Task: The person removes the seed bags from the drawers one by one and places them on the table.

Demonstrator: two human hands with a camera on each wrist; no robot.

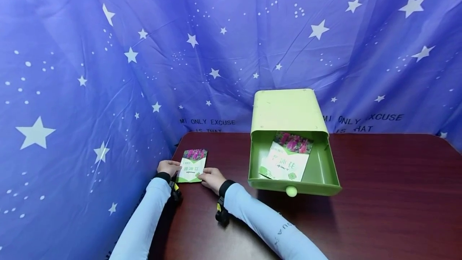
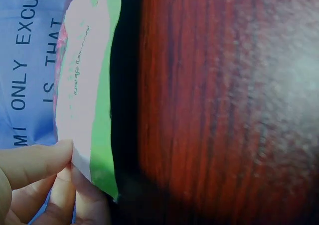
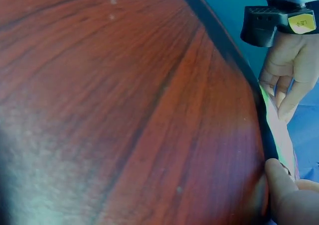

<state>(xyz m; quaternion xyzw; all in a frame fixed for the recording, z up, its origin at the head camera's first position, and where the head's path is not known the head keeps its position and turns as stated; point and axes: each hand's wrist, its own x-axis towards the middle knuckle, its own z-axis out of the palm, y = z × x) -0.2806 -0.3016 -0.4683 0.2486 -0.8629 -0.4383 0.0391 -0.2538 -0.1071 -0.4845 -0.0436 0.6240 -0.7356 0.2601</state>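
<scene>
A flat flower seed packet [image 1: 191, 167], white and green with pink blooms printed along its top, is at the left end of the table in the head view. My left hand [image 1: 169, 167] pinches its left edge; in the left wrist view the thumb [image 2: 37, 163] lies on the front with fingers behind. At the lower right edge, my right hand [image 1: 213, 179] holds the packet between thumb and finger. The right wrist view shows the packet [image 3: 279, 130] nearly edge-on, stretched between both hands. A matching packet [image 1: 285, 161] leans inside a green drawer [image 1: 325, 167].
The drawer is pulled out of a pale green box [image 1: 285, 109] standing right of my hands, its round knob [image 1: 291, 191] facing me. Beneath everything is a dark red wooden table [image 1: 390, 196]. A blue star-patterned curtain [image 1: 231, 51] hangs close behind and along the left side.
</scene>
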